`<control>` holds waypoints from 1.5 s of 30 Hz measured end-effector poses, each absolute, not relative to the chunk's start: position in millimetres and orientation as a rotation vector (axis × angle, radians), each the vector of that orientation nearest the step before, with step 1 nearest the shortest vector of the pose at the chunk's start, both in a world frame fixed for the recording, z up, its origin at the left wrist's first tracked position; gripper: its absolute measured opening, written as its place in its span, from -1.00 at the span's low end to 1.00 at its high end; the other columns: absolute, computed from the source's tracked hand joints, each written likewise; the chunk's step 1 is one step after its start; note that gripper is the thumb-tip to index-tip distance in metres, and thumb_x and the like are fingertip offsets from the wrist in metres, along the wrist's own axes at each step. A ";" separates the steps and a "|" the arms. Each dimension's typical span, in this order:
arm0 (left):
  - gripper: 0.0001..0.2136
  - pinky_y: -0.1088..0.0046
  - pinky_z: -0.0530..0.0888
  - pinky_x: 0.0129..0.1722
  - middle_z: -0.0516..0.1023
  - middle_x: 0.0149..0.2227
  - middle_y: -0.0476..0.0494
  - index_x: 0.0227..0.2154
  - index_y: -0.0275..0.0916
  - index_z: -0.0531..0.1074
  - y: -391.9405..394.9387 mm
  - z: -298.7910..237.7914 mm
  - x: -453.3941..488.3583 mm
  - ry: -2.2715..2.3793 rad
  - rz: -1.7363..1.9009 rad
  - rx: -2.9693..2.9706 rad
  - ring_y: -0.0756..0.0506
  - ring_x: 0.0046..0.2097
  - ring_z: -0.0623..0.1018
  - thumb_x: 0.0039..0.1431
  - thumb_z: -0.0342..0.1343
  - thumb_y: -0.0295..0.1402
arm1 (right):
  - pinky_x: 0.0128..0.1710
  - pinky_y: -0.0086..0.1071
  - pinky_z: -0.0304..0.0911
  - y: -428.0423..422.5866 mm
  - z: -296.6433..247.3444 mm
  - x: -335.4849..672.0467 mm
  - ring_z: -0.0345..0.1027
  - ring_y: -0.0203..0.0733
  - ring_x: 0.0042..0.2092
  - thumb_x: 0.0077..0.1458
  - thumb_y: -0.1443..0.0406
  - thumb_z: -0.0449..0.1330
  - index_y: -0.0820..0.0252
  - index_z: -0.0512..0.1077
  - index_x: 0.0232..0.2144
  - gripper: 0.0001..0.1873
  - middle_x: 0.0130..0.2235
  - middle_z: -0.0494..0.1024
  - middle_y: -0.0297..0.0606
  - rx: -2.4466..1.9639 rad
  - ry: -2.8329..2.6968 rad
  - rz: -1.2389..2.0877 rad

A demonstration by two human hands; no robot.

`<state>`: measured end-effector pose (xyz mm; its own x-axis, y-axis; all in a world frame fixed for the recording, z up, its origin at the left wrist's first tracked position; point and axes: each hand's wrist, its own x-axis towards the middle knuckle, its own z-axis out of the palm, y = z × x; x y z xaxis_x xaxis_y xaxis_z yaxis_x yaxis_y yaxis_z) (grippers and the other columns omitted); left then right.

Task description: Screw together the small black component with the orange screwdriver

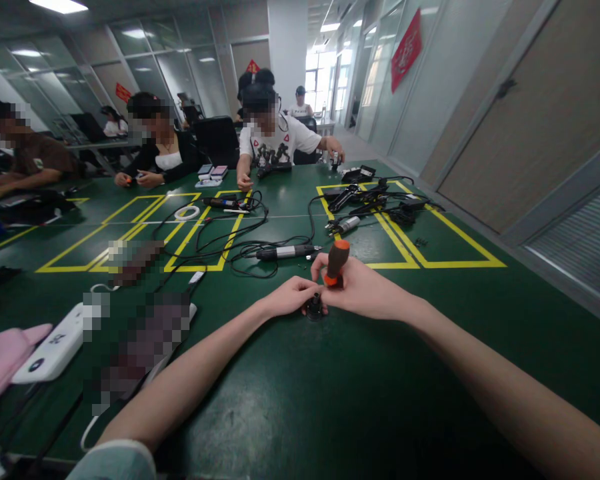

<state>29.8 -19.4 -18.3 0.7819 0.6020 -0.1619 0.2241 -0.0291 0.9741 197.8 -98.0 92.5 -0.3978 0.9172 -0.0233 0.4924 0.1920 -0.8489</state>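
Your right hand (367,291) is wrapped tight around the screwdriver (337,262), its orange-and-black handle standing nearly upright with the cap poking out above your knuckles. Under it, your left hand (291,297) pinches the small black part (314,309) with its fingertips, pressing it down on the green table (330,400) right in front of you. The tip itself is hidden behind your fingers, so I can't tell whether it sits in a screw head. By the look of it, this is the driving step: tool planted on the part, both hands closed around the work. A turn from here would call for the shaft held straight up, steady downward pressure, and that left pinch firm so the part doesn't spin or skate. Just beyond your hands lies a silver-and-black power tool (286,252) among loose black cables (230,243), inside the yellow tape lines (430,264); other people work at the far side.
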 end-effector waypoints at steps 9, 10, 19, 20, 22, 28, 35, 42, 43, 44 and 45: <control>-0.55 0.61 0.40 -0.50 0.68 -0.40 -0.23 -0.44 -0.36 0.59 -18.0 -22.4 29.4 0.638 0.362 1.612 0.03 -0.45 0.53 0.31 0.12 -0.03 | -0.35 -0.34 0.35 -95.7 85.7 198.0 0.45 -0.22 -0.41 0.00 0.42 0.17 0.14 0.34 -0.29 -0.83 -0.40 0.45 -0.39 -1.248 -1.946 1.145; -0.54 0.61 0.40 -0.51 0.68 -0.40 -0.23 -0.44 -0.36 0.58 -18.3 -21.7 29.2 0.632 0.368 1.612 0.03 -0.45 0.53 0.30 0.12 -0.01 | -0.35 -0.33 0.36 -96.2 86.8 197.8 0.45 -0.22 -0.41 -0.01 0.43 0.17 0.14 0.34 -0.27 -0.79 -0.40 0.45 -0.40 -1.242 -1.939 1.161; -0.60 0.61 0.40 -0.51 0.66 -0.43 -0.19 -0.40 -0.37 0.60 -19.4 -17.9 29.3 0.625 0.374 1.617 0.04 -0.47 0.50 0.31 0.12 -0.09 | -0.41 -0.38 0.30 -98.2 91.9 196.3 0.39 -0.24 -0.49 -0.05 0.43 0.18 0.12 0.32 -0.29 -0.78 -0.53 0.40 -0.48 -1.295 -1.950 1.140; -0.63 0.62 0.40 -0.51 0.66 -0.42 -0.19 -0.40 -0.37 0.60 -19.2 -18.5 29.3 0.623 0.378 1.620 0.04 -0.48 0.50 0.32 0.10 -0.15 | -0.40 -0.37 0.31 -97.5 90.0 196.4 0.41 -0.23 -0.47 -0.03 0.39 0.21 0.13 0.33 -0.30 -0.81 -0.50 0.42 -0.45 -1.289 -1.940 1.143; -0.69 0.62 0.41 -0.50 0.67 -0.41 -0.18 -0.40 -0.37 0.61 -18.8 -19.7 29.4 0.623 0.379 1.630 0.05 -0.47 0.50 0.30 0.06 -0.29 | -0.39 -0.36 0.32 -95.8 85.6 197.1 0.42 -0.21 -0.44 0.03 0.29 0.26 0.15 0.36 -0.33 -0.86 -0.46 0.47 -0.39 -1.287 -1.944 1.086; -0.72 0.62 0.42 -0.48 0.66 -0.42 -0.18 -0.46 -0.38 0.59 -18.6 -21.0 28.9 0.624 0.372 1.653 0.02 -0.44 0.54 0.23 0.01 -0.43 | -0.38 -0.34 0.28 -92.8 80.0 200.1 0.40 -0.18 -0.41 0.21 0.07 0.22 0.20 0.45 -0.40 -0.68 -0.45 0.55 -0.23 -1.309 -2.039 0.901; -0.70 0.62 0.40 -0.49 0.68 -0.37 -0.20 -0.43 -0.36 0.56 -18.2 -22.2 29.7 0.638 0.369 1.626 0.03 -0.43 0.55 0.31 0.00 -0.33 | -0.38 -0.37 0.27 -95.1 86.0 200.4 0.42 -0.21 -0.44 0.13 0.33 0.18 0.18 0.42 -0.15 -0.80 -0.44 0.51 -0.36 -1.278 -2.071 0.920; -0.67 0.59 0.38 -0.49 0.67 -0.40 -0.17 -0.44 -0.34 0.51 -19.8 -19.4 30.8 0.654 0.353 1.570 0.04 -0.46 0.53 0.33 0.11 -0.19 | -0.45 -0.41 0.17 -97.4 88.9 201.4 0.29 -0.28 -0.51 -0.04 0.39 0.19 0.14 0.34 -0.18 -0.70 -0.49 0.39 -0.48 -1.291 -2.018 1.009; -0.65 0.59 0.38 -0.49 0.66 -0.40 -0.17 -0.44 -0.34 0.51 -20.1 -18.8 30.9 0.656 0.351 1.562 0.04 -0.46 0.53 0.32 0.13 -0.15 | -0.45 -0.41 0.16 -97.7 89.4 201.4 0.29 -0.28 -0.51 -0.04 0.39 0.19 0.14 0.34 -0.18 -0.70 -0.50 0.38 -0.48 -1.293 -2.021 1.020; -0.63 0.59 0.37 -0.49 0.66 -0.40 -0.17 -0.44 -0.35 0.50 -20.4 -18.4 31.1 0.659 0.350 1.557 0.04 -0.46 0.53 0.32 0.16 -0.11 | -0.45 -0.41 0.16 -98.1 89.9 201.3 0.28 -0.28 -0.51 -0.04 0.38 0.18 0.13 0.33 -0.19 -0.71 -0.51 0.38 -0.48 -1.300 -2.022 1.024; -0.62 0.60 0.37 -0.49 0.66 -0.40 -0.17 -0.44 -0.35 0.50 -20.7 -18.1 31.3 0.662 0.347 1.554 0.04 -0.46 0.53 0.31 0.17 -0.10 | -0.45 -0.41 0.16 -98.4 90.4 201.1 0.28 -0.27 -0.50 -0.04 0.37 0.18 0.13 0.33 -0.21 -0.73 -0.51 0.38 -0.48 -1.308 -2.021 1.024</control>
<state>31.3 -20.7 -18.1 0.7832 0.5979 -0.1707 0.2002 0.0173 0.9796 201.1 -98.4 90.4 -0.3985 0.9169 0.0226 0.5242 0.2479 -0.8147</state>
